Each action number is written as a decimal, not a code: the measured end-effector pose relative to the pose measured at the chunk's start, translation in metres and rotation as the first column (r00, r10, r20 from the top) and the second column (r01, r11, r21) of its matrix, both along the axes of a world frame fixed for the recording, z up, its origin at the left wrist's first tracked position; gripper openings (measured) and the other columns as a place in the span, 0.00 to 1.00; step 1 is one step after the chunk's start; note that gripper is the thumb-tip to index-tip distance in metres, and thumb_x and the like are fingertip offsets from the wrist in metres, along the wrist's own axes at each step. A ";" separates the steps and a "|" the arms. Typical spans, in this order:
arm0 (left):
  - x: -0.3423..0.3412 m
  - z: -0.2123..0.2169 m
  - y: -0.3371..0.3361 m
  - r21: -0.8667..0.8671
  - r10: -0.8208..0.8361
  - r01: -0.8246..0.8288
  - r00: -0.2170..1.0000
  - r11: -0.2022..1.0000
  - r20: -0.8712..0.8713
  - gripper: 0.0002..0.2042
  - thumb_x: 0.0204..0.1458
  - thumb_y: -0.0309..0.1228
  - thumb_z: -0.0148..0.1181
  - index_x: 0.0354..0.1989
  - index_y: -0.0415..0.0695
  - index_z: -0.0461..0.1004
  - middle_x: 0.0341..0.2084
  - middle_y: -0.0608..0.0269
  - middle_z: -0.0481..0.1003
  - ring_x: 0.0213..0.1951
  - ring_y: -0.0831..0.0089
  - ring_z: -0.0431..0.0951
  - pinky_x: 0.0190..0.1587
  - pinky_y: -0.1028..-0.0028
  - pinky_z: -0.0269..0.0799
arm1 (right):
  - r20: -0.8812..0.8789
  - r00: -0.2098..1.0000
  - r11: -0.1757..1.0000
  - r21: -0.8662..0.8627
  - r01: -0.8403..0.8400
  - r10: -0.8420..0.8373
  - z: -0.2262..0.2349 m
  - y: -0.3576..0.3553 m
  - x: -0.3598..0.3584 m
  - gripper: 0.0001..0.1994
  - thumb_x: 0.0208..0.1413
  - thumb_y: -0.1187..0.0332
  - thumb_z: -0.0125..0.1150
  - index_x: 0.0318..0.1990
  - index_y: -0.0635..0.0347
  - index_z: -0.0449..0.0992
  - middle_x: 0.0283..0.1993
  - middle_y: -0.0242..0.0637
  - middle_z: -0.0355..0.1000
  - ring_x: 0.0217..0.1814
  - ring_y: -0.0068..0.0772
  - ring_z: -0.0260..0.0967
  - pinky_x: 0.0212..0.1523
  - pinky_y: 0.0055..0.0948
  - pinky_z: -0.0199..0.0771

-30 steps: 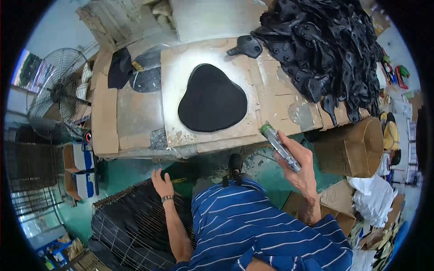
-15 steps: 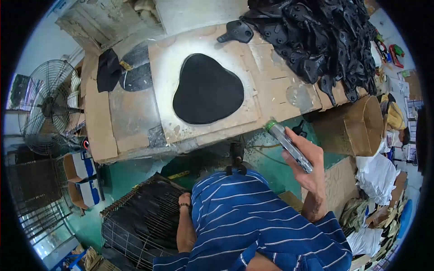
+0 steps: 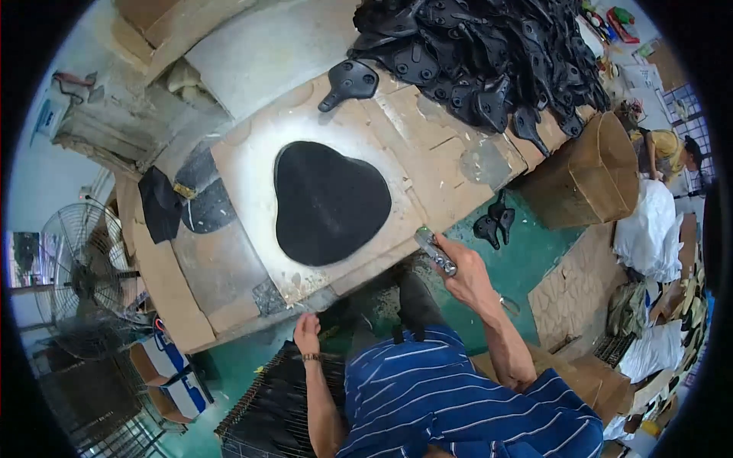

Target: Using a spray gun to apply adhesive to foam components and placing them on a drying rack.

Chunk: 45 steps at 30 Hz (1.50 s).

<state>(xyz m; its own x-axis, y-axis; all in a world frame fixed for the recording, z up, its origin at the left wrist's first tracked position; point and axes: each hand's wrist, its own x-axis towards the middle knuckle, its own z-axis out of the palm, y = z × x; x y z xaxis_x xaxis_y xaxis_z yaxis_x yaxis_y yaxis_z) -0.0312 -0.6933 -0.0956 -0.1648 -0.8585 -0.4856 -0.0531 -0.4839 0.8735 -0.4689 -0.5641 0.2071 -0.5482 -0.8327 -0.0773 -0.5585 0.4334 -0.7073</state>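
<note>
A flat black saddle-shaped piece (image 3: 332, 202), broad with rounded lobes, lies on a cardboard sheet (image 3: 248, 221) whitened around it. Over the table's front edge, to the right of that piece, my right hand (image 3: 467, 278) is closed around a silver spray gun (image 3: 437, 252) with a green tip. The tip points toward the table and stays apart from the black piece. My left hand (image 3: 307, 328) hangs just off the table's front edge, its fingers loosely bent and apparently holding nothing. Below it is a wire rack (image 3: 267, 404) with black sheets.
Black moulded saddle bases (image 3: 473, 69) are heaped at the far right, with a single base (image 3: 349, 82) beside them. More black parts (image 3: 495, 223) lie on the green floor. A cardboard box (image 3: 584, 179) stands right; a fan (image 3: 84, 278) stands left. Another person (image 3: 664, 153) is at far right.
My left hand has risen from beside the rack to the table edge. My right hand has moved left with the spray gun. The view has turned and shifted.
</note>
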 end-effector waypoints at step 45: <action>-0.601 0.136 -0.097 -0.432 -0.866 0.896 0.129 -0.107 0.484 0.28 0.56 0.44 0.72 0.62 0.44 0.77 0.58 0.52 0.80 0.61 0.59 0.78 0.64 0.61 0.72 | 0.270 0.942 0.961 0.243 0.133 -0.199 -0.068 0.055 -0.121 0.32 0.45 0.79 0.62 0.64 0.68 0.73 0.58 0.62 0.76 0.60 0.66 0.74 0.59 0.48 0.75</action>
<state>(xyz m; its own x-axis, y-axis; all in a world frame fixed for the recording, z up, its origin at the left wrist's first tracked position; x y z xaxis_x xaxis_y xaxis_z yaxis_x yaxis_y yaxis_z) -0.6325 -0.7899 0.0405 -0.9969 -0.0026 -0.0787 -0.0684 0.5252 0.8483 -0.5895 -0.5094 0.1395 -0.6032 -0.6763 -0.4228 -0.2506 0.6639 -0.7045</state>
